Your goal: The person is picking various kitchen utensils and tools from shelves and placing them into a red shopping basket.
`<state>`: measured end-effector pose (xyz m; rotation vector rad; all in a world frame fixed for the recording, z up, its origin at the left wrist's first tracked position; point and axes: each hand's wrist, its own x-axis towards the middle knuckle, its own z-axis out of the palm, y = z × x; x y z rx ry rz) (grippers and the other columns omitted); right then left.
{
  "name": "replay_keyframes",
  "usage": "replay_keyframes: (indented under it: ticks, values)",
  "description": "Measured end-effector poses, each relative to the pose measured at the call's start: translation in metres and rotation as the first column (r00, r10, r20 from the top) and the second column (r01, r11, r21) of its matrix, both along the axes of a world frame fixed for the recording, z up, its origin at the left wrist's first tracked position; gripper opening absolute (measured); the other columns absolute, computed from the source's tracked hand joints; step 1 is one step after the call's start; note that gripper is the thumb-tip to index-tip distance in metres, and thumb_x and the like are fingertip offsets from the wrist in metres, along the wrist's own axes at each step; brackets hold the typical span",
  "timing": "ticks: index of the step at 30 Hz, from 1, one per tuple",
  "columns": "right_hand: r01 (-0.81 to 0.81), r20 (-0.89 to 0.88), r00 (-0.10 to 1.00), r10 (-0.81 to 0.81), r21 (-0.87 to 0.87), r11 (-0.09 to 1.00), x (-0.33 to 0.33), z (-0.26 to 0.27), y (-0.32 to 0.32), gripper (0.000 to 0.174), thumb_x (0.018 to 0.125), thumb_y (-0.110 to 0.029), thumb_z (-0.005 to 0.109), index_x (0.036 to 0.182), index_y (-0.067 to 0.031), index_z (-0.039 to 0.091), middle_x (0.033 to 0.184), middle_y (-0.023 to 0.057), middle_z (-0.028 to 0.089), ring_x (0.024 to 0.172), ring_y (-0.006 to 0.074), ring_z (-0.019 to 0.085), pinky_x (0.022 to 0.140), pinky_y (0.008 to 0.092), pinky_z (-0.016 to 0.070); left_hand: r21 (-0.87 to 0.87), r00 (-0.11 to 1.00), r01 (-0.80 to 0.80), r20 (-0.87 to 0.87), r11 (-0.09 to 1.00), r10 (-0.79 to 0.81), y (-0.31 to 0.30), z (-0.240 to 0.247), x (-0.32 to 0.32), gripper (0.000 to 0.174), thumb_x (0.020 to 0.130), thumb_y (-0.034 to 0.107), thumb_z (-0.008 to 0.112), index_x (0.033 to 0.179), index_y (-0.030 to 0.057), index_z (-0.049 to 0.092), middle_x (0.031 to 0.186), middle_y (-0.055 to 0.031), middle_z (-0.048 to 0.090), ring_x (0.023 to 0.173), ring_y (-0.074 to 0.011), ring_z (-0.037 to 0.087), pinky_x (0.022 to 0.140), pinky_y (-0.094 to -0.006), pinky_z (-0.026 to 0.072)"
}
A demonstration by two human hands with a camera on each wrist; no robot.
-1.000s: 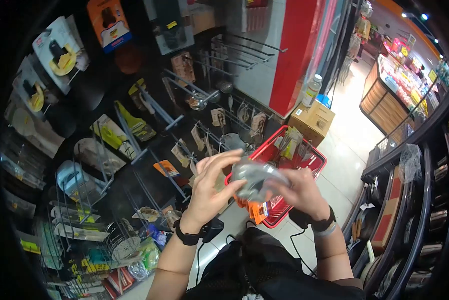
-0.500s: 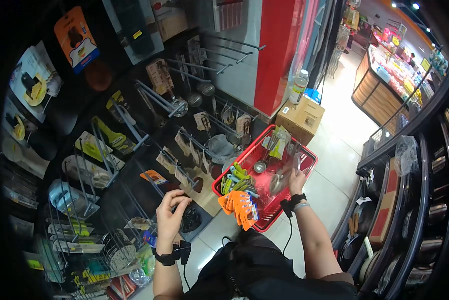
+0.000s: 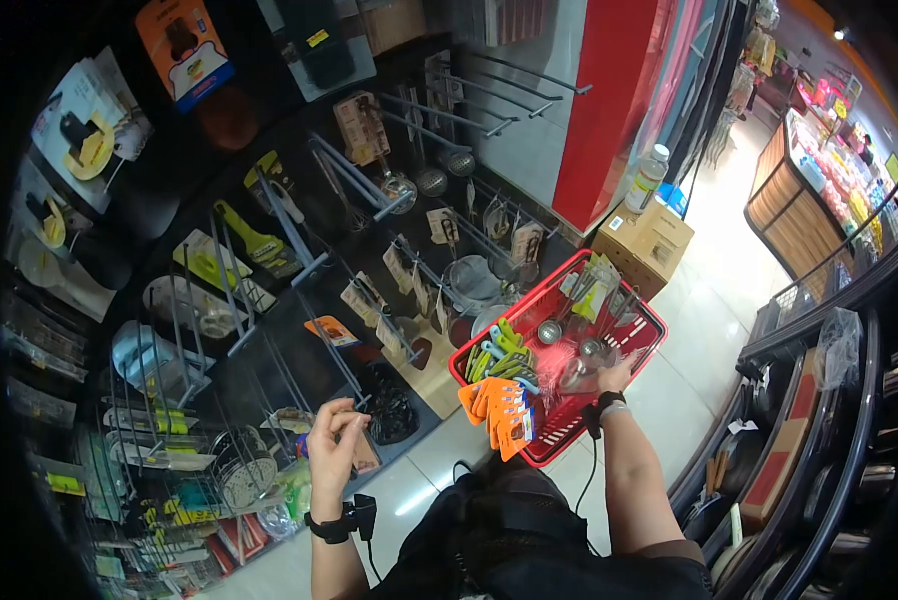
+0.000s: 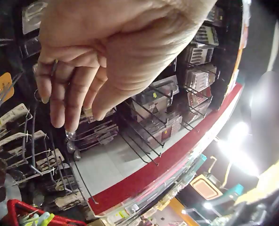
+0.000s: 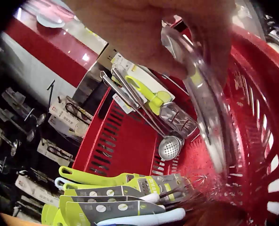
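Inside the red basket (image 3: 659,322), my right hand (image 3: 615,376) grips a clear plastic pack (image 5: 206,106) from above, fingers and thumb on its upper edge. The pack stands on edge along the basket's side; its contents are hard to make out. Across from it in the basket are a slotted metal skimmer (image 5: 169,148) and a green-handled tool (image 5: 151,94) on a card. Green-handled peelers or knives on cards (image 5: 116,202) are heaped at the near side, by orange cards (image 3: 499,410). My left hand (image 3: 334,440) hangs in the air with loosely bent fingers, holding nothing.
A rack of hooks (image 3: 309,268) with hanging kitchen tools fills the left side. Behind the basket sits a cardboard box (image 3: 644,245) with a bottle (image 3: 647,178) on it. Shelves of pans (image 3: 819,430) line the right. A tiled aisle (image 3: 714,265) runs between.
Both hands were at the clear pack before my body. My right hand has carried it down into the basket, while my left hand let go and drew back left.
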<state>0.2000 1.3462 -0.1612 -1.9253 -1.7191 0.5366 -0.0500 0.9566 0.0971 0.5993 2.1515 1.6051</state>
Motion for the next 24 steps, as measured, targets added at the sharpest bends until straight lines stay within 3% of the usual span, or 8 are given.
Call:
replay_keyframes:
  ticks: [3,7,8,9,10,14,18,24]
  values:
    - [-0.232,0.131,0.956,0.264,-0.22,0.948,0.003,0.009,0.01,0.076,0.071,-0.02,0.069,0.137,-0.0169,0.031,0.105,0.0207,0.06,0.096,0.0376,0.059,0.084,0.0449,0.0455,0.013,1.0,-0.019,-0.02,1.0,0.019,-0.007,-0.009,-0.001,0.023,0.086,0.007,0.057,0.107,-0.001,0.052,0.085,-0.0078,0.067,0.08,-0.0109,0.06,0.076,-0.0245,0.0456]
    - [-0.213,-0.041,0.977,0.21,-0.258,0.942,0.012,0.041,0.001,0.053,0.07,-0.026,0.071,0.115,-0.0092,0.049,0.106,0.0196,0.061,0.098,0.0367,0.059,0.083,0.0425,0.0466,-0.006,0.997,-0.043,-0.057,0.999,0.043,-0.012,-0.005,0.005,0.023,0.085,0.008,0.058,0.107,0.0008,0.054,0.085,-0.0074,0.067,0.08,-0.0112,0.062,0.073,-0.0241,0.047]
    - [-0.212,0.029,0.976,0.217,-0.111,0.971,0.023,0.013,0.006,0.049,0.067,-0.03,0.074,0.106,-0.01,0.054,0.103,0.0183,0.061,0.096,0.0359,0.058,0.083,0.0415,0.0466,-0.003,0.996,-0.073,-0.061,0.997,0.072,-0.016,-0.009,0.005,0.023,0.085,0.008,0.058,0.107,0.0008,0.054,0.085,-0.0074,0.067,0.08,-0.0112,0.062,0.073,-0.0241,0.047]
    - [-0.074,0.469,0.87,0.154,-0.185,0.98,0.008,0.066,-0.013,0.052,0.062,-0.037,0.076,0.104,-0.0144,0.057,0.105,0.0155,0.058,0.099,0.0333,0.055,0.083,0.0419,0.0457,-0.004,0.998,-0.06,-0.012,0.998,0.06,-0.021,-0.018,0.003,0.023,0.085,0.009,0.059,0.107,0.0011,0.054,0.085,-0.0074,0.067,0.08,-0.0114,0.062,0.071,-0.0239,0.0476]
    - [-0.121,0.486,0.857,0.17,-0.131,0.984,0.023,0.04,-0.002,0.054,0.058,-0.043,0.077,0.102,-0.0182,0.058,0.11,0.0126,0.054,0.102,0.0312,0.05,0.085,0.0419,0.044,-0.005,0.998,-0.059,0.031,0.998,0.059,-0.028,-0.025,0.001,0.024,0.085,0.009,0.059,0.107,0.0015,0.054,0.084,-0.0075,0.067,0.08,-0.0115,0.062,0.069,-0.0237,0.0481]
    - [-0.192,0.568,0.769,0.295,-0.234,0.953,0.038,0.027,0.012,0.053,0.073,-0.034,0.063,0.123,-0.022,0.049,0.126,0.0128,0.045,0.112,0.0338,0.045,0.088,0.0467,0.0425,-0.147,0.994,-0.081,0.065,0.986,0.091,-0.04,-0.029,0.005,0.026,0.084,0.012,0.061,0.107,0.003,0.055,0.084,-0.0064,0.067,0.077,-0.011,0.062,0.068,-0.0234,0.0483]
    - [-0.109,0.548,0.785,0.288,-0.336,0.935,0.038,0.023,0.014,0.075,0.071,-0.039,0.07,0.136,-0.0295,0.035,0.141,0.0151,0.029,0.122,0.038,0.037,0.096,0.0481,0.0388,-0.136,0.935,-0.227,-0.307,0.964,0.177,-0.061,-0.048,0.007,0.019,0.087,0.01,0.057,0.103,0.0007,0.058,0.076,-0.0084,0.065,0.064,-0.0132,0.061,0.059,-0.0261,0.0482]
    - [-0.249,0.624,0.726,0.29,-0.155,0.956,0.043,0.012,0.006,0.077,0.074,-0.035,0.07,0.138,-0.0369,0.028,0.142,0.0076,0.03,0.124,0.0345,0.034,0.092,0.0503,0.0406,-0.111,0.774,-0.587,-0.367,0.802,0.516,-0.11,-0.049,-0.004,0.014,0.086,0.01,0.056,0.095,-0.0002,0.06,0.072,-0.0129,0.064,0.065,-0.0254,0.063,0.06,-0.0328,0.0486]
